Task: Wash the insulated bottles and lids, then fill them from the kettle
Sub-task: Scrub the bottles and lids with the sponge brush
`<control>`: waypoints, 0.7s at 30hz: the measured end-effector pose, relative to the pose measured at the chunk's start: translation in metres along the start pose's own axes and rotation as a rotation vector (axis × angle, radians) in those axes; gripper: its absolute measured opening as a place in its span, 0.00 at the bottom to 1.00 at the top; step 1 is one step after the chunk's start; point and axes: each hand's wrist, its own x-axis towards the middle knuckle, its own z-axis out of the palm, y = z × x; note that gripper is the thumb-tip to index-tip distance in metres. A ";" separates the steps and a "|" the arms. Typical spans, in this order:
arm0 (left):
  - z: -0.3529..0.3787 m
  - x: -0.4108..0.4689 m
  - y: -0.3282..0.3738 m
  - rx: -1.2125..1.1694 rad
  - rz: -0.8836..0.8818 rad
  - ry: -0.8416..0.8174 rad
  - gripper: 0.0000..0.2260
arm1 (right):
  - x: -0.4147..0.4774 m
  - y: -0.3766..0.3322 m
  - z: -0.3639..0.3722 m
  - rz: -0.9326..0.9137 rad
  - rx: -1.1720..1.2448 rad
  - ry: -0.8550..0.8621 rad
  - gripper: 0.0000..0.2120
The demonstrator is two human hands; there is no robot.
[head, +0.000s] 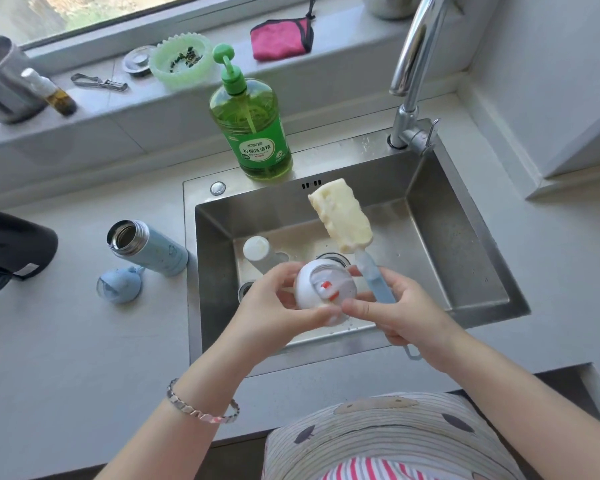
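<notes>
While the left hand (274,303) cups the white lid (321,289) over the sink (465,188), I see its fingers curled round the dome, with the lid's open underside turned toward the camera. The right hand (406,313) clasps the blue handle of the sponge brush (342,216). The foam head points up and away, clear of the lid, and the thumb touches the lid's near rim. A white bottle (257,251) sits in the basin just behind the left hand. On the counter to the left I make out the blue bottle (153,247) standing open, its blue lid (118,285) beside it, and the black kettle (11,244).
</notes>
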 end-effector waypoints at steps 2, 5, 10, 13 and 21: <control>-0.001 0.000 0.000 -0.011 0.004 -0.038 0.28 | 0.000 -0.004 -0.001 -0.029 -0.094 0.003 0.18; -0.002 0.001 -0.003 -0.052 0.010 0.039 0.23 | 0.000 -0.007 -0.006 -0.134 -0.304 0.043 0.10; -0.010 0.004 -0.012 -0.041 0.073 0.309 0.23 | -0.011 -0.002 -0.017 -0.177 -0.602 0.169 0.16; -0.010 0.002 -0.010 -0.048 0.116 0.333 0.22 | -0.029 0.002 -0.002 -0.272 -0.765 0.136 0.15; -0.006 -0.001 -0.001 -0.147 0.139 0.348 0.19 | -0.022 0.003 -0.005 -0.298 -0.797 0.267 0.16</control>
